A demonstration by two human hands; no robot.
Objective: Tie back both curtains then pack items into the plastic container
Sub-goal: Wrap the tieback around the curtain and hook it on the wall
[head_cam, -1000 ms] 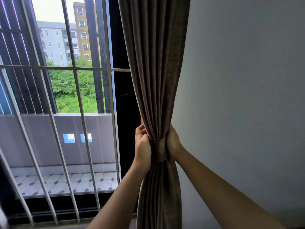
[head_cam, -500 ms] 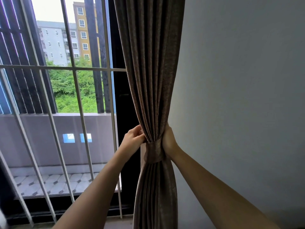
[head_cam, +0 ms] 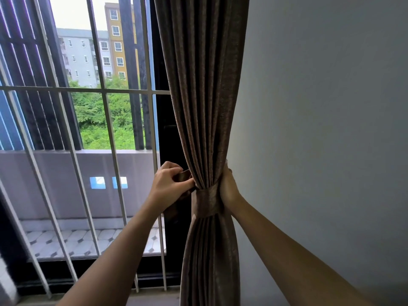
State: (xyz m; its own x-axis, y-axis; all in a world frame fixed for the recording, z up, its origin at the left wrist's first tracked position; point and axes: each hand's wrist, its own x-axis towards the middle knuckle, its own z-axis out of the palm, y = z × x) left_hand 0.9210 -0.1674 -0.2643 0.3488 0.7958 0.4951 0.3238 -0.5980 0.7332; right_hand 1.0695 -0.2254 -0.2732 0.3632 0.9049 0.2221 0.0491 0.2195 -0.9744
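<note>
A brown pleated curtain (head_cam: 203,89) hangs gathered at the right side of the window. A matching fabric tieback band (head_cam: 207,203) is wrapped around its waist. My left hand (head_cam: 169,184) is just left of the gathered folds, with its fingers pinching a loose end of the tieback. My right hand (head_cam: 228,191) presses against the curtain's right side at the band, its fingers hidden behind the fabric. The plastic container is not in view.
A grey wall (head_cam: 320,129) stands directly right of the curtain. White metal window bars (head_cam: 108,120) and a dark door frame (head_cam: 167,133) are to the left, with a tiled balcony floor (head_cam: 88,241) beyond the glass.
My left hand has moved off the curtain's waist to the left and now pinches the tieback's loose end. The right hand stays against the band. The view has shifted slightly.
</note>
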